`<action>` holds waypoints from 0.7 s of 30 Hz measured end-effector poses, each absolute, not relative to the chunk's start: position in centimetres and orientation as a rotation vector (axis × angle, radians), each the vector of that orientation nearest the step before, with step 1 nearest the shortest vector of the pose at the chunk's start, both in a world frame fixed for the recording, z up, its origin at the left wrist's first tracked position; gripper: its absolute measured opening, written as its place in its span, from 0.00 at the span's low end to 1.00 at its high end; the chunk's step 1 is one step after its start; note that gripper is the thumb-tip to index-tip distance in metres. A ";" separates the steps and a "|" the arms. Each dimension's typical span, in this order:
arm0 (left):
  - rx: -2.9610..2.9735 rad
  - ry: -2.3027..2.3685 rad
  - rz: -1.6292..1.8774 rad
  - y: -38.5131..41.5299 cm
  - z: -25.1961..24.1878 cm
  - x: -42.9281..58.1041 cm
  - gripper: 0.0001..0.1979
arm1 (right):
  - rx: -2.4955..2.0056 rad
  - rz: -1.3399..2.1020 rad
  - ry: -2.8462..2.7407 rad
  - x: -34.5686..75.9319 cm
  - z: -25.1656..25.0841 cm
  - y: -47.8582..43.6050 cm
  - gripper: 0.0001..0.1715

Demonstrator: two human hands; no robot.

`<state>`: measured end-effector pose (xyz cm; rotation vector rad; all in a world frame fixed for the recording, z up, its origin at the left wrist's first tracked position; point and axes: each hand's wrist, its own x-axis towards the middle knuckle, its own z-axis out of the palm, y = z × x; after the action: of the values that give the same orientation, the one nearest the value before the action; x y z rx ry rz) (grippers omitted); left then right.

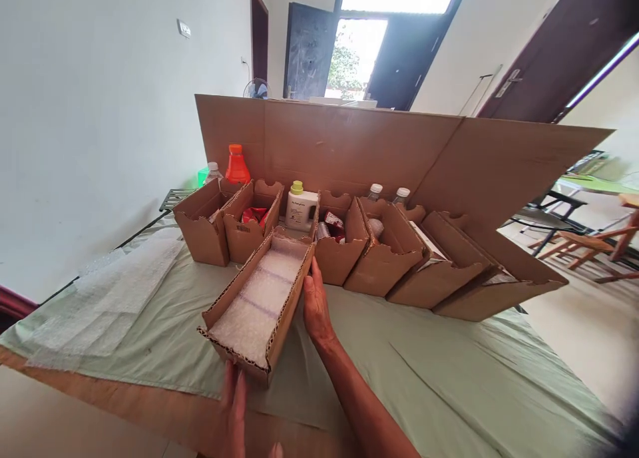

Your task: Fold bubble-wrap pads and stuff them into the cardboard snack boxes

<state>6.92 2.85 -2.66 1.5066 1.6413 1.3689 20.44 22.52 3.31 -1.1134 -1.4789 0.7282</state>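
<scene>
A long open cardboard bin (287, 315), lined with bubble wrap (254, 305), lies lengthwise before me, its far end at the row of bins. My right hand (318, 305) rests along its right wall near the far end, fingers extended against the cardboard. At the near end, my left hand (234, 405) touches the front panel with outstretched fingers, its thumb apart and the hand slightly blurred. Just beyond the bin's far end stands a white bottle (300, 208) with a yellow-green cap, in the gap between neighbouring bins.
Several cardboard bins (202, 235) line the table, some holding red packages (255, 216). Behind them are an orange bottle (236, 165), clear bottles with white caps (376, 190) and a tall cardboard panel (349, 138). Bubble wrap sheets (112, 291) lie left on the green cloth (399, 365).
</scene>
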 end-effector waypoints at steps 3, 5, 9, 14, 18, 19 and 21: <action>1.505 1.631 1.378 4.1 -3.9 7.6 0.65 | -1.088 0.702 -1.492 20.3 3.1 23.3 0.43; 1.522 1.592 1.388 4.9 -4.6 7.9 0.62 | -1.082 0.692 -1.500 20.2 2.9 23.7 0.43; 1.619 1.444 1.466 6.1 -4.6 8.6 0.50 | -1.099 0.700 -1.499 20.6 1.6 23.7 0.44; 1.564 1.422 1.465 7.5 -2.2 9.7 0.42 | -1.199 0.730 -1.457 21.5 -1.3 23.6 0.40; 1.457 1.457 1.405 10.4 -0.2 10.1 0.39 | -1.243 0.704 -1.427 21.9 -2.6 23.9 0.36; 1.446 1.445 1.397 11.4 0.2 10.1 0.39 | -1.249 0.694 -1.418 21.9 -2.8 24.0 0.35; 1.440 1.416 1.382 13.6 0.6 10.0 0.40 | -1.258 0.680 -1.399 21.9 -3.1 24.2 0.34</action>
<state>9.98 13.62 0.62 1.4397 1.4161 1.3817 21.91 24.18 -3.09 -1.2582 -1.3993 0.6801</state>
